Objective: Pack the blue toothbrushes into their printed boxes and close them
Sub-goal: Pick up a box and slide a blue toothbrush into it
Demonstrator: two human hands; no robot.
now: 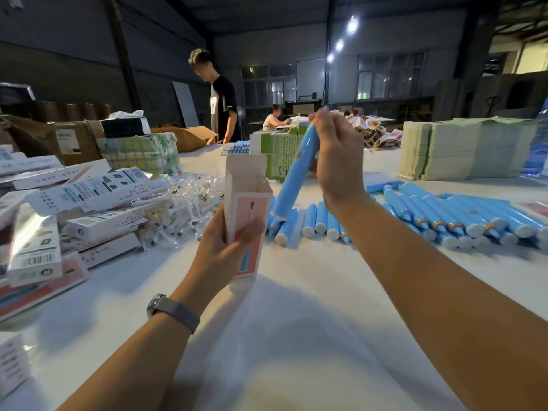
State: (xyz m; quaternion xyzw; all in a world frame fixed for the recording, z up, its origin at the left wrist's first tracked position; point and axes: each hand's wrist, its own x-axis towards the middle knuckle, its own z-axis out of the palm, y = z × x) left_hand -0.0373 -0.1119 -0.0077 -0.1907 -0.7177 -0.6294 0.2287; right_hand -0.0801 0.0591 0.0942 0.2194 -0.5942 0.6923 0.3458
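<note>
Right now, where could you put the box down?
The bare white table between the two forearms, nearer than the row of blue toothbrushes, is free. It is crowded left, with packed boxes and bagged parts, and right along the toothbrushes.

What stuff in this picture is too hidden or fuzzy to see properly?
Head view:
- Toothbrush: its top end is hidden inside the right hand.
- Box: the inside is hidden by its own walls; the left hand covers part of the front.
- Packed boxes: the print is too small and blurred to read.
- Bottle: cut off by the right edge.
</note>
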